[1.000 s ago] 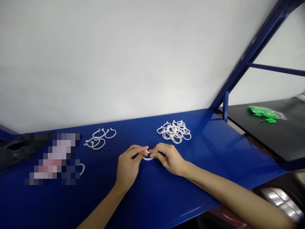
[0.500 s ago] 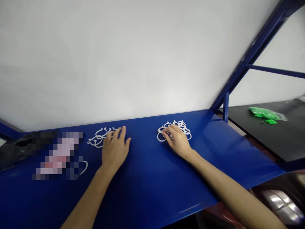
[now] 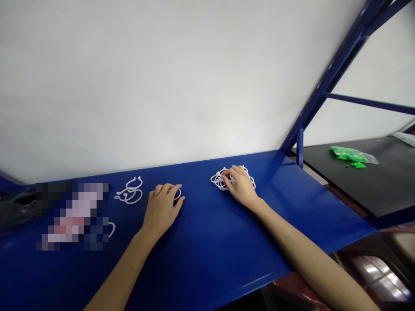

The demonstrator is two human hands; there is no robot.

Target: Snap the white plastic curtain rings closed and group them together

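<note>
My left hand lies palm down on the blue tabletop, fingers bent and thumb apart. Beneath its fingers is a white shower curtain ring, of which only a curve shows between index finger and thumb. Farther left lie a few loose white open rings with small ball ends. My right hand rests over a bunched pile of white rings, thumb and index finger closed together at its left side. The fingers hide much of this pile.
Another white ring lies at left, beside a blurred pinkish item and a black bag. A blue metal frame rises at right. On the black table sits a bag of green pieces.
My left hand has slid right from the left group of rings, with a ring now under its fingers. The rings by my right hand are bunched closer together. The view shifted slightly.
</note>
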